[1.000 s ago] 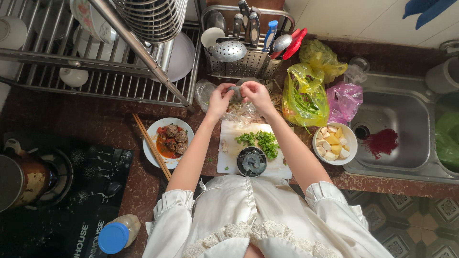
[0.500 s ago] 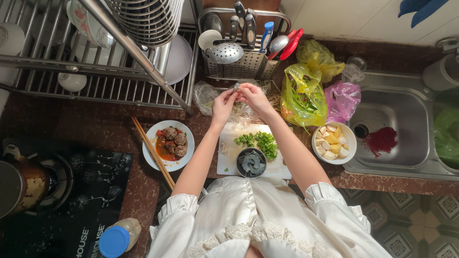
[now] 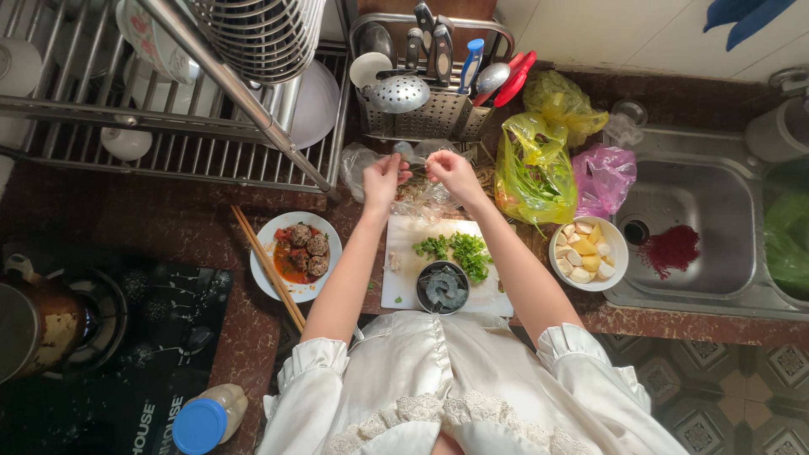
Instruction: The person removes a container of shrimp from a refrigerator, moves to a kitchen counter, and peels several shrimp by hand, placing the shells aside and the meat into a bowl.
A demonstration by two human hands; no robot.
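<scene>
Hands meet above a crinkled clear plastic bag (image 3: 421, 198) at the far edge of the white cutting board (image 3: 404, 291). Left hand (image 3: 384, 179) and right hand (image 3: 451, 171): fingertips pinched narrow on something small and thin between them; too small to identify, bag glare hides it. Bag sits between board and perforated steel utensil caddy (image 3: 421, 118).

On the board: pile of chopped greens (image 3: 455, 251), leafy, and a small round dark bowl (image 3: 443, 288) with grey contents, hard to make out.

Left of the board: white plate (image 3: 268, 268) with glossy brown meatballs in red sauce, wooden chopsticks (image 3: 268, 268) laid across its rim. Right: white bowl (image 3: 618, 244) of pale chunks.

Yellow-green plastic bag (image 3: 531, 168) and pink plastic bag (image 3: 602, 177) are crumpled beside the steel sink (image 3: 716, 219). Wire dish rack (image 3: 168, 152) is cut off at top.
</scene>
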